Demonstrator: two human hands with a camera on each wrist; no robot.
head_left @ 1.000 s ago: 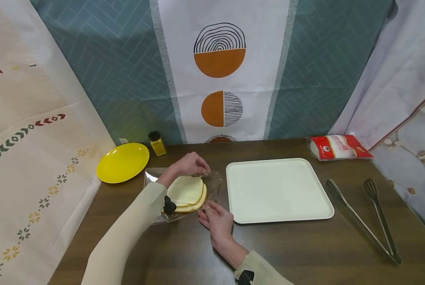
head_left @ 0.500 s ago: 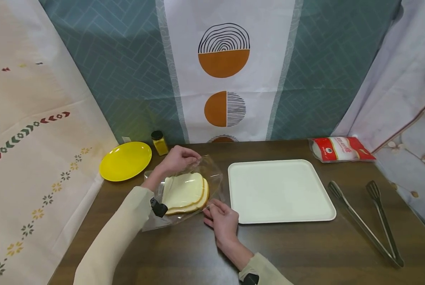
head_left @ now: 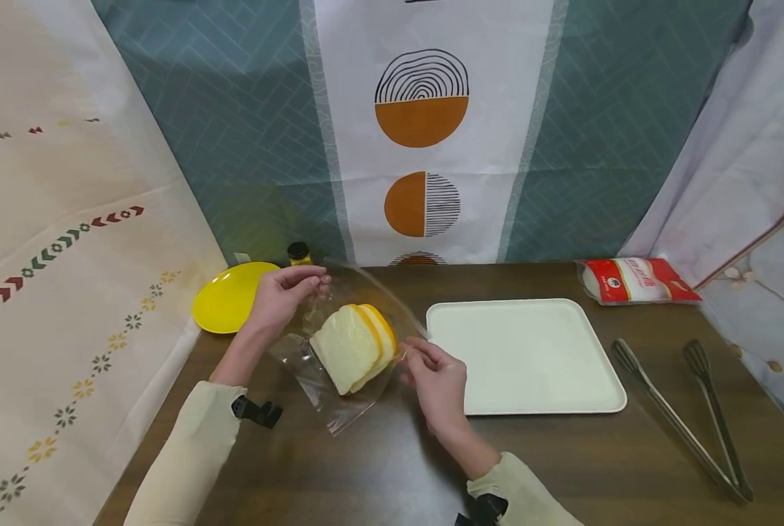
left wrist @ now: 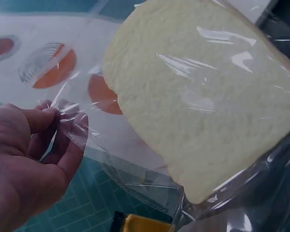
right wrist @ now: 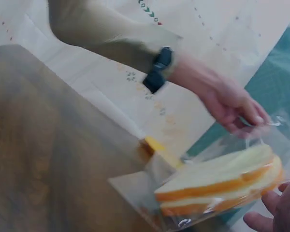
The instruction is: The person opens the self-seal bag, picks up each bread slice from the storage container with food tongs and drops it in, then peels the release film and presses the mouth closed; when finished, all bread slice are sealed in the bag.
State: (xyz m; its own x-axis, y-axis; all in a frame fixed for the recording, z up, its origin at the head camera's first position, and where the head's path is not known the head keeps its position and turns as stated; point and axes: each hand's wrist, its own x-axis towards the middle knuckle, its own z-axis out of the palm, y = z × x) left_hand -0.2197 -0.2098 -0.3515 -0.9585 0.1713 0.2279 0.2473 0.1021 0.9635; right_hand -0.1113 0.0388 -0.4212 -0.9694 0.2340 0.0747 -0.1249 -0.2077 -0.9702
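While in both hands (head_left: 277, 298) (head_left: 440, 383), bagged bread (head_left: 348, 351) L of red pkg (head_left: 641, 280), lettering illegible.

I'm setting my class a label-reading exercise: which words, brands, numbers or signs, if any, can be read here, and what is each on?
No text can be read in any view.
Packet: lettering on its pale band and a small round emblem, all too small to read.
Bag: no print to be seen.
Jar: no lettering shows on the part in view.
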